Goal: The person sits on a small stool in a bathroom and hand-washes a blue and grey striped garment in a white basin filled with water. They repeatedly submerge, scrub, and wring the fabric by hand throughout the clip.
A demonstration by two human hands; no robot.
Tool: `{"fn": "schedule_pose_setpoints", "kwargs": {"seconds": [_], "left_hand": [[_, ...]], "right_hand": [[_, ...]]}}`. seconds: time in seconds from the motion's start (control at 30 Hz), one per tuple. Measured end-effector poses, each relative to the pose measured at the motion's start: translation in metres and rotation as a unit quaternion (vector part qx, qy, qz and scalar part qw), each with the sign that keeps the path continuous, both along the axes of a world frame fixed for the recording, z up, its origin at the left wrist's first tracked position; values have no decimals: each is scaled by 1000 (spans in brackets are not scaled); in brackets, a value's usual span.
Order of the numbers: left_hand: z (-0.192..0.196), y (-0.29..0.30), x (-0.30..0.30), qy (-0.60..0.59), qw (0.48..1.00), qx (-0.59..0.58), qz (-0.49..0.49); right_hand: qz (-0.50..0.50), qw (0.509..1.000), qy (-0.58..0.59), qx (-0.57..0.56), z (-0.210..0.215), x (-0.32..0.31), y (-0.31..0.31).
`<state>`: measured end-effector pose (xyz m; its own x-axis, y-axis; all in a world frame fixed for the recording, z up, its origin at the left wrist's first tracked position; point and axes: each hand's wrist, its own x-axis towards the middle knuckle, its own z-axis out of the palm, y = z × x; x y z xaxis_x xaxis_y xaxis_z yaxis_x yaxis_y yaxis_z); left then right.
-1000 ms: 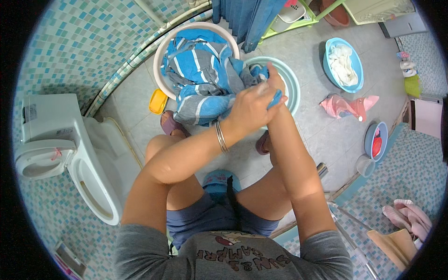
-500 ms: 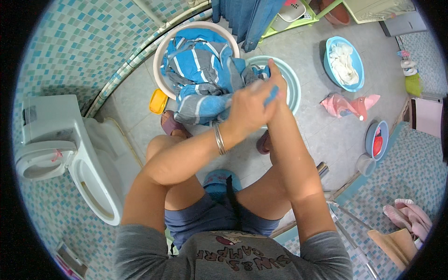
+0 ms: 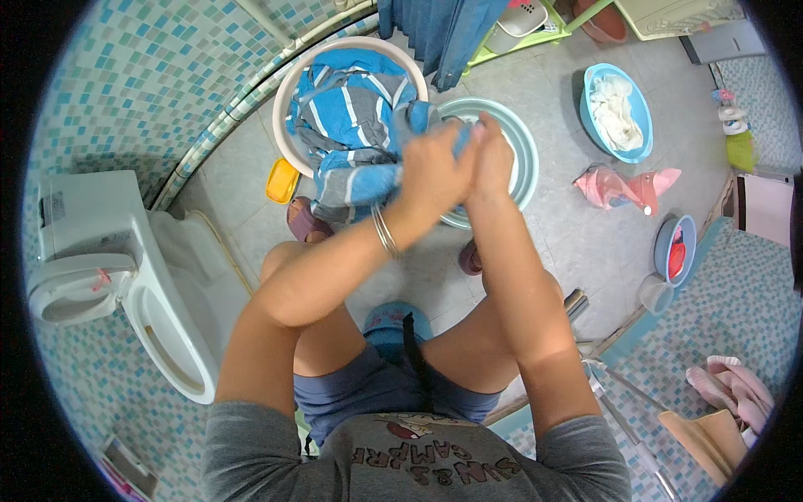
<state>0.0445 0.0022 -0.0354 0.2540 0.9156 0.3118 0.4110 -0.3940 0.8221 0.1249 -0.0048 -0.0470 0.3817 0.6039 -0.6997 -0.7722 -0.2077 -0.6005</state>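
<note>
Holding striped cloth point(image 3: 347, 113), grey tiled floor point(image 3: 606, 251), mosaic wall point(image 3: 167, 75).

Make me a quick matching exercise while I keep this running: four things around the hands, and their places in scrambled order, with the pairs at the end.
Things:
1. striped cloth
2. white cloth
3. pink plastic bag
4. yellow dish

Places:
A. inside the light-blue basin
B. on the tiled floor, near the left slipper
C. heaped in the pale round tub, spilling over its edge toward the left hand and right hand
D. on the floor, just below the light-blue basin in the picture

Pairs: 1-C, 2-A, 3-D, 4-B
</note>
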Motion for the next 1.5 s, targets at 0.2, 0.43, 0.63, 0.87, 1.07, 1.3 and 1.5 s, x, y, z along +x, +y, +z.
{"fn": "schedule_pose_setpoints", "kwargs": {"seconds": [0.2, 0.43, 0.63, 0.87, 1.07, 1.3, 1.5], "left_hand": [[8, -3, -2, -35, 996, 66, -48], [2, 24, -3, 18, 995, -93, 35], [13, -15, 1, -24, 995, 30, -95], [10, 42, -2, 18, 990, -128, 47], [7, -10, 3, -36, 997, 44, -52], [1, 41, -3, 18, 993, -116, 30], [1, 3, 5, -12, 1000, 6, -26]], "right_hand": [[55, 990, -90, 96, -28, 5, -6], [-4, 999, 41, 36, 9, -17, -3], [37, 997, -24, 68, -9, 11, -2], [24, 998, 14, 56, 19, -17, -4], [65, 997, 18, 30, -25, 24, 5], [15, 999, 3, 37, 12, -18, -10], [32, 999, 12, 37, -15, 17, -4]]}}
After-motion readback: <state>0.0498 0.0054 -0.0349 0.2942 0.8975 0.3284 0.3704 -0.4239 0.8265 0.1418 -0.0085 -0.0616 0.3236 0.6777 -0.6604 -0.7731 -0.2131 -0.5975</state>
